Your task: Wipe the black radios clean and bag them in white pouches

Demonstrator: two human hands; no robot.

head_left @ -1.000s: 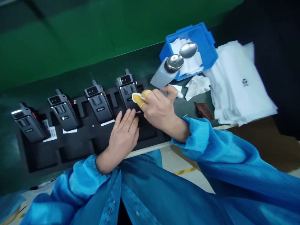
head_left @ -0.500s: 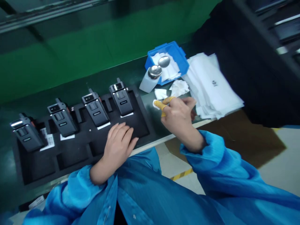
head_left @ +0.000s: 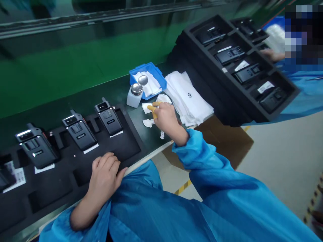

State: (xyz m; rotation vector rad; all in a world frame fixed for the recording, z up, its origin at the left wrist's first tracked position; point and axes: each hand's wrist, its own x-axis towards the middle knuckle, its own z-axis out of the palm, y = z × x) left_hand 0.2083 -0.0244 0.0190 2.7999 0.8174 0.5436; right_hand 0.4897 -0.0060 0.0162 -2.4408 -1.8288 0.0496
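My left hand [head_left: 104,173] rests on the front edge of a black foam tray [head_left: 130,139], its fingers lying flat and gripping nothing. Several dark handheld radios lie in the tray; the closest one [head_left: 109,117] has "Riton" on its back. Yellow finger cots cover the outstretched fingers of my right hand [head_left: 166,117]. Those fingertips touch a small folded white wipe [head_left: 145,108] on the bench; the thumb is hidden. Just below them lies a loose white wipe [head_left: 148,123], and a crumpled one [head_left: 164,98] sits behind the hand.
A dispenser bottle [head_left: 135,97] with its metal lid up stands by a blue bin [head_left: 161,82] of white wipes. White bags [head_left: 186,97] lie flat to the right. Beyond them are stacked black trays [head_left: 224,70] of radios. A co-worker's hand [head_left: 272,54] shows at far right.
My view has swung right, bringing the stacked trays and co-worker into sight. My right hand has left the loose wipe and moved to the folded one. My left hand still rests on the tray.
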